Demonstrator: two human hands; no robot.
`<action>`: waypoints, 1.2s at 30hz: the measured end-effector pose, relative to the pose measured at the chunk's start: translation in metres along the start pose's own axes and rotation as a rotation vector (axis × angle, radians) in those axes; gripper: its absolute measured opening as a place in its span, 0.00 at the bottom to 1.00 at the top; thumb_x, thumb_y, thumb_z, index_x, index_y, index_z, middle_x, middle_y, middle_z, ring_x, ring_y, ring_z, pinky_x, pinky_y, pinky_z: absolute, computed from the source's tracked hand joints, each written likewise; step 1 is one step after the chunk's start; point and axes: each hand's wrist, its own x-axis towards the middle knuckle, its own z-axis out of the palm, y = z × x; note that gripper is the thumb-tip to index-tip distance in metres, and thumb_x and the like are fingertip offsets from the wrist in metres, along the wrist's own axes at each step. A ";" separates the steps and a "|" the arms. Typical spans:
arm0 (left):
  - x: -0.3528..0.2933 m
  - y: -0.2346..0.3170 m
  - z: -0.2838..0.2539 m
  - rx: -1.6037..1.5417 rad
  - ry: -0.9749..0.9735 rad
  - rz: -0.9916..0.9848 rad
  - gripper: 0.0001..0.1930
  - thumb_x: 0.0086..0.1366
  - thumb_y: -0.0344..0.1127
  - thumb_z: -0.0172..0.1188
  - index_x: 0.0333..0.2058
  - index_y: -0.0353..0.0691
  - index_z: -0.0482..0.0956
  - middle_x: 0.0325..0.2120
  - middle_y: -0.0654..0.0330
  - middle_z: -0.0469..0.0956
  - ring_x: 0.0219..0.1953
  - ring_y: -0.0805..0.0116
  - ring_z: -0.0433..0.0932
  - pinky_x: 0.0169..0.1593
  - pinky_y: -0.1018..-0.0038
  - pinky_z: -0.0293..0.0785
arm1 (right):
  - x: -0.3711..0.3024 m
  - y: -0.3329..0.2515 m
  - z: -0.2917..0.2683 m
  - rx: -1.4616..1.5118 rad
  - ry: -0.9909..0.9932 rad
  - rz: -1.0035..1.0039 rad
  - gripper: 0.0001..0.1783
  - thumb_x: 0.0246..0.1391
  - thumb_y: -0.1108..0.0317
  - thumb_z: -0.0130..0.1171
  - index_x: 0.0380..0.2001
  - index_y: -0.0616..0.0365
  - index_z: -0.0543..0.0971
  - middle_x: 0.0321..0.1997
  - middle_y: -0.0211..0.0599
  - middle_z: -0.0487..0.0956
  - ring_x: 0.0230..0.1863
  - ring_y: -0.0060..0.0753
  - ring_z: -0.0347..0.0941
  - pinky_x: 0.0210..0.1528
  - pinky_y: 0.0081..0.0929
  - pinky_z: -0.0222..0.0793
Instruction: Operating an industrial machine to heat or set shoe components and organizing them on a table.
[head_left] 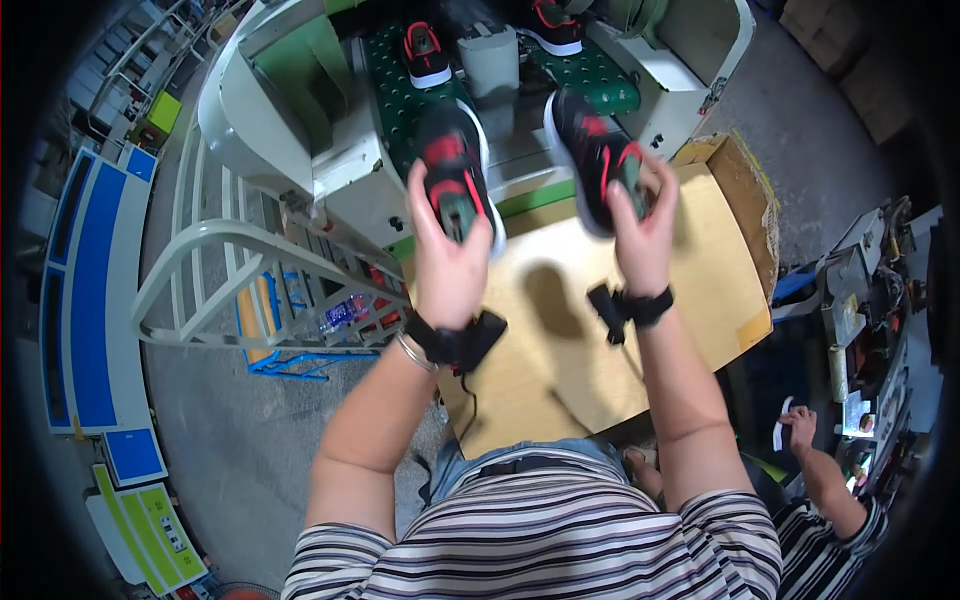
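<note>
My left hand (450,260) is closed round the heel end of a black and red sneaker (445,150) with a white sole. In my right hand (643,225) is a matching sneaker (580,140), gripped at its heel collar. Something grey-green shows inside the opening of each shoe. Both shoes are held up over the far edge of a light wooden board (650,350), toes pointing away from me and slightly blurred. Beyond them, a similar shoe (425,55) stands on a green perforated belt (390,100), and another shoe (553,28) sits on its right side.
White machine housings (350,180) flank the belt. At left stands a grey metal rack (200,260) with a plastic bottle (345,312) near it. A cardboard edge (745,190) borders the board's right. Another person's hand (800,425) holds a white strip at lower right.
</note>
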 end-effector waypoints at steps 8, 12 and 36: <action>0.158 -0.034 0.016 0.442 0.133 -0.139 0.49 0.54 0.38 0.61 0.68 0.26 0.41 0.65 0.32 0.52 0.65 0.35 0.57 0.68 0.59 0.55 | 0.164 0.066 0.029 -0.414 -0.112 -0.095 0.35 0.54 0.60 0.64 0.65 0.46 0.65 0.58 0.56 0.73 0.59 0.57 0.69 0.62 0.42 0.64; 0.166 -0.047 -0.005 0.341 0.077 -0.079 0.56 0.53 0.54 0.71 0.66 0.23 0.46 0.64 0.32 0.53 0.66 0.39 0.57 0.68 0.62 0.55 | 0.149 0.057 0.054 -0.782 0.133 -0.366 0.40 0.54 0.51 0.64 0.67 0.47 0.63 0.66 0.51 0.65 0.66 0.56 0.60 0.67 0.45 0.54; -0.131 -0.169 -0.026 0.396 -0.103 -0.200 0.46 0.51 0.33 0.69 0.65 0.34 0.51 0.62 0.42 0.56 0.65 0.48 0.59 0.67 0.61 0.56 | -0.036 0.206 0.034 -0.297 0.126 0.751 0.45 0.36 0.48 0.78 0.45 0.68 0.64 0.43 0.52 0.76 0.43 0.40 0.76 0.46 0.34 0.75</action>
